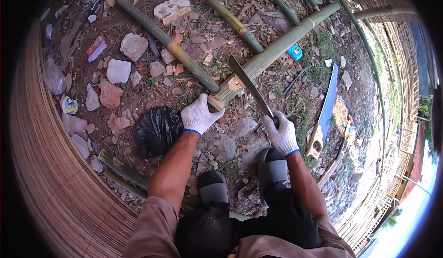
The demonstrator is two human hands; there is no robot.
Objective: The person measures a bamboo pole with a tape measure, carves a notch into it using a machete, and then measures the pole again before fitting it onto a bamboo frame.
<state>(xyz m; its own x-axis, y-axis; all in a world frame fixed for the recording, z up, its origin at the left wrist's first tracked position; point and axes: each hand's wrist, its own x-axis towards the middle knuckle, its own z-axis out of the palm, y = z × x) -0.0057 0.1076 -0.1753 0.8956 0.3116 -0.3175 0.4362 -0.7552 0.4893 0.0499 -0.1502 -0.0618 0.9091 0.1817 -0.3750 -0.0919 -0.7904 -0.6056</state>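
Observation:
My right hand (282, 133), in a white knit glove with a blue cuff, is closed around the handle of a machete (251, 85). Its long blade slants up and left, crossing in front of a thick green bamboo pole (277, 48). A pale notch is cut in the pole near its close end. At that end my left hand (199, 116), gloved the same way, has thumb and fingers to either side of the pole and appears to grip it. A thinner bamboo pole (170, 45) meets the thick one just above the left hand.
A blue-bladed handsaw (326, 103) lies at right, beside another wooden-handled tool (339, 152). A turquoise tape measure (295, 52) rests behind the thick pole. A black plastic bag (158, 131) sits left of my left hand. Broken bricks and stones (134, 46) litter the ground.

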